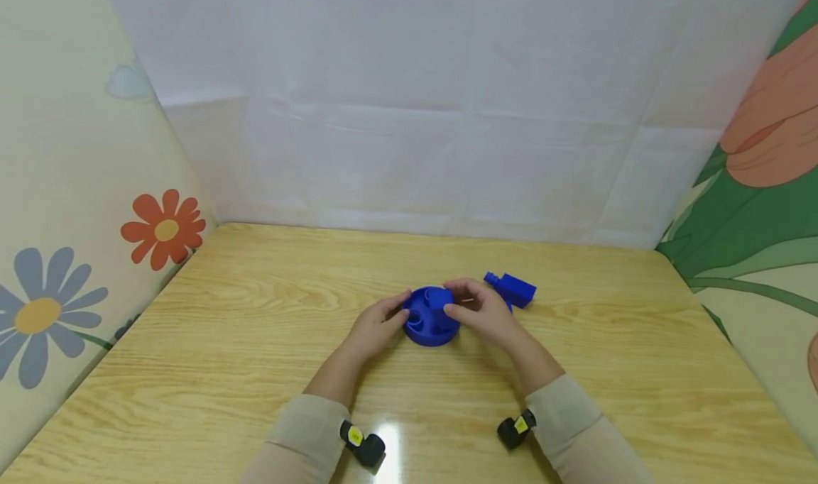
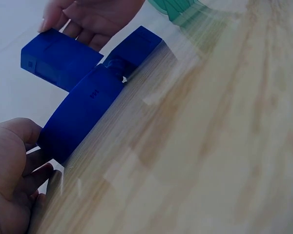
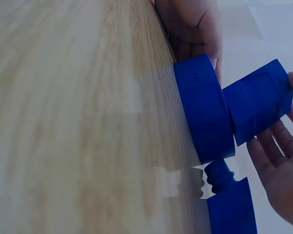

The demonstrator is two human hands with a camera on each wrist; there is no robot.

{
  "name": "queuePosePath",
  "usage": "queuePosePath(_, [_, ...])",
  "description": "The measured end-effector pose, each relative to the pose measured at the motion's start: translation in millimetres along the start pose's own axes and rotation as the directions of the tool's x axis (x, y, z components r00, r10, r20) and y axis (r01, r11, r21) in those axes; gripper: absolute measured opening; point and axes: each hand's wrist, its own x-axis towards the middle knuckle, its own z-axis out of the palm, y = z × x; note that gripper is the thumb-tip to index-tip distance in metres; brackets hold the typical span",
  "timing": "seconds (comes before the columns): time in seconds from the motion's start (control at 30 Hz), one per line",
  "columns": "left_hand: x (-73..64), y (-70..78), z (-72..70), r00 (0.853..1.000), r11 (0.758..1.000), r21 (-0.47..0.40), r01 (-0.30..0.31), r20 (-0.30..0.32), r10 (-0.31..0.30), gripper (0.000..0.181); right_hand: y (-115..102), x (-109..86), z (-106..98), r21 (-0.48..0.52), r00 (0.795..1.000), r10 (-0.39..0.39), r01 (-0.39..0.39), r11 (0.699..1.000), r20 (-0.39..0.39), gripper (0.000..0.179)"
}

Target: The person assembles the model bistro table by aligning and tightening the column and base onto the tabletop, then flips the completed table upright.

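- Right hand (image 1: 487,317): fingers pinch blue block (image 1: 439,299), long axis rising from round blue tray (image 1: 431,340), slightly tilted
- Left hand (image 1: 375,328): fingers clamped on tray's rim

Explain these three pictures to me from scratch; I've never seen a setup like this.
There is no machine here, just a person working bare-handed at a wood-grained table. The widest picture comes from a camera on the person's head, looking forward and down. The other two come from small wrist cameras, one on each side, so they look close and tilted. The left hand grips the edge of a round blue dish on the table. The right hand pinches a blue block over the dish; whether it is seated there is hard to tell. To the dish's right lies another blue piece with a ridged neck.
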Motion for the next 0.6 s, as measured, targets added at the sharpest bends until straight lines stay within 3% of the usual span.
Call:
queuePosePath(0.17, [-1.6, 2.2, -0.9, 1.0, 1.0, -0.001, 0.013, 0.001, -0.013, 0.044, -1.7, 2.7, 1.1, -0.051, 1.0, -0.005, 0.004, 0.999, -0.018, 0.045])
queuePosePath(0.43, [-1.4, 1.3, -0.2, 1.0, 1.0, -0.007, 0.008, -0.002, -0.008, 0.044, -1.5, 8.0, 0.6, -0.117, 0.995, -0.104, 0.104, 0.988, 0.001, 0.048])
queuePosePath(0.6, [-0.5, 1.6, -0.3, 1.0, 1.0, -0.009, 0.021, 0.0, -0.021, 0.044, -3.4, 10.6, 2.4, -0.028, 0.999, -0.042, 0.043, 0.999, 0.02, 0.049])
